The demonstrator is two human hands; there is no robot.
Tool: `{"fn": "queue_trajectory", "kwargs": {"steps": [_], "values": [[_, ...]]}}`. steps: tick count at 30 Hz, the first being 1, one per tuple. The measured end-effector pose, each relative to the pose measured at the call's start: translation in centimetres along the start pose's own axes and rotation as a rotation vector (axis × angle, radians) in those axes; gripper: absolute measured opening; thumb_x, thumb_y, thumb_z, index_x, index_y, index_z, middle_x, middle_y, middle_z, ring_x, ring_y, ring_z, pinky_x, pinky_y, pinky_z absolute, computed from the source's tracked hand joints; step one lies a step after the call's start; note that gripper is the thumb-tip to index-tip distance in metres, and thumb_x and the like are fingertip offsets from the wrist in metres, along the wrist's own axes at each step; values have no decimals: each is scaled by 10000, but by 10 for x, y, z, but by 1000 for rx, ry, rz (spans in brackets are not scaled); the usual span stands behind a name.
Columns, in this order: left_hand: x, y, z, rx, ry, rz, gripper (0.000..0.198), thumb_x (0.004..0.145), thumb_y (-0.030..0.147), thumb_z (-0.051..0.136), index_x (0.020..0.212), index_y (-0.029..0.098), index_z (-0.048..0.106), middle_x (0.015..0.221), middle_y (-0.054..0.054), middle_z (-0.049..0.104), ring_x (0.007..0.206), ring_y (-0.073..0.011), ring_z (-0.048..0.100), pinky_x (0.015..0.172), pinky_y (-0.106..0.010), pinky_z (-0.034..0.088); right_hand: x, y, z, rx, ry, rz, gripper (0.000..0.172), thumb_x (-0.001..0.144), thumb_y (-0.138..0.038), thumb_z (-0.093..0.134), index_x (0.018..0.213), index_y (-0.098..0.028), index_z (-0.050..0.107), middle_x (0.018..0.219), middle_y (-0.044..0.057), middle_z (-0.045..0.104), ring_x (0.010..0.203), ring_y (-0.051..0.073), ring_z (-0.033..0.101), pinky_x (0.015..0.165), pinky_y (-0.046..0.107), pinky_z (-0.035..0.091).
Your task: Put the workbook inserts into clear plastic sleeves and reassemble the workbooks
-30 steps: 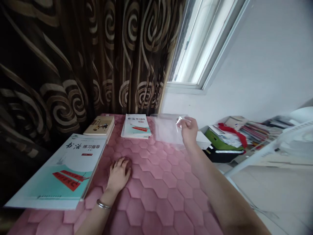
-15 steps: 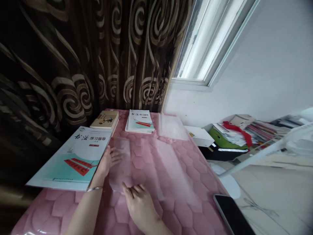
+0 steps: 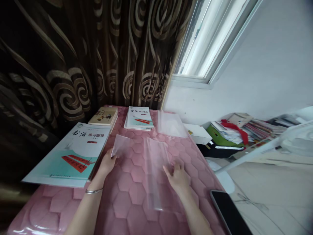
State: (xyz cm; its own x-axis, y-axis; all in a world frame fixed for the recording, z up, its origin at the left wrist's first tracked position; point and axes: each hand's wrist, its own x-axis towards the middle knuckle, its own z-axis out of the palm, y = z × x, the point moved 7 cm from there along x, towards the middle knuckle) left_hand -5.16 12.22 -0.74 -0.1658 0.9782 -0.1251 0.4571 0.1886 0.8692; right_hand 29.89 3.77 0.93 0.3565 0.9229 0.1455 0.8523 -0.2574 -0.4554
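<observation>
A clear plastic book cover [image 3: 156,169] lies spread on the pink quilted table [image 3: 137,195]. My right hand [image 3: 179,178] rests flat on its right part with fingers spread. My left hand [image 3: 107,161], with a bracelet at the wrist, pinches the cover's left flap [image 3: 120,146] and lifts it off the table. Just left of that hand lies a large teal and white workbook [image 3: 73,155].
At the table's far edge are a beige book [image 3: 104,116], a stack of teal workbooks [image 3: 139,118] and more clear covers [image 3: 171,124]. A dark phone [image 3: 228,212] lies at the near right edge. A brown curtain hangs behind; boxes and papers clutter the floor at right.
My right hand brought a clear cover from the far pile to the middle of the table, then slid right to spread it. My left hand left the table and took hold of the flap.
</observation>
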Motion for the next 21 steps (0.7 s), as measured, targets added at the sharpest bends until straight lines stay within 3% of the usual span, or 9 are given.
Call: {"fn": "queue_trajectory", "kwargs": {"steps": [2,6,10,14,18,21], "values": [[-1,6,0,93,27,36,312,850,27,491,1143,116,547,929,-86,702,559,-118,637,542,-227,500,9,11,14,63,-91,33,595,842,-436,586,1300,-63,514,987,178,696,935,318,684,776,393,531],[-4,15,-1,256,37,85,382,860,23,453,1229,113,495,883,-89,719,698,-174,700,664,-268,522,19,20,21,272,-178,13,436,842,-324,557,1251,-174,561,772,41,723,765,242,707,681,319,522],[-7,28,-12,495,113,187,401,819,0,444,1200,102,515,863,-103,723,864,-215,713,770,-294,518,39,52,-7,243,-106,0,325,848,-340,526,1112,-189,640,792,44,730,808,242,703,728,327,520],[-6,31,-13,633,167,242,426,821,35,406,1230,48,524,845,-159,717,846,-272,713,740,-340,528,52,84,-30,50,-41,-1,307,863,-269,485,1093,-172,662,926,100,732,935,266,680,756,334,509],[-2,23,-3,701,181,274,498,825,51,352,1299,19,502,859,-189,713,841,-285,707,739,-340,530,48,89,-25,-122,-10,-32,441,902,-229,438,1312,-131,566,953,131,709,852,265,680,692,333,505],[-2,23,0,798,218,340,542,804,46,358,1327,-6,490,1011,-231,691,930,-294,681,811,-360,528,41,84,-14,-188,-17,-103,465,946,-230,363,1377,-205,535,955,102,665,785,225,663,664,312,498]]}}
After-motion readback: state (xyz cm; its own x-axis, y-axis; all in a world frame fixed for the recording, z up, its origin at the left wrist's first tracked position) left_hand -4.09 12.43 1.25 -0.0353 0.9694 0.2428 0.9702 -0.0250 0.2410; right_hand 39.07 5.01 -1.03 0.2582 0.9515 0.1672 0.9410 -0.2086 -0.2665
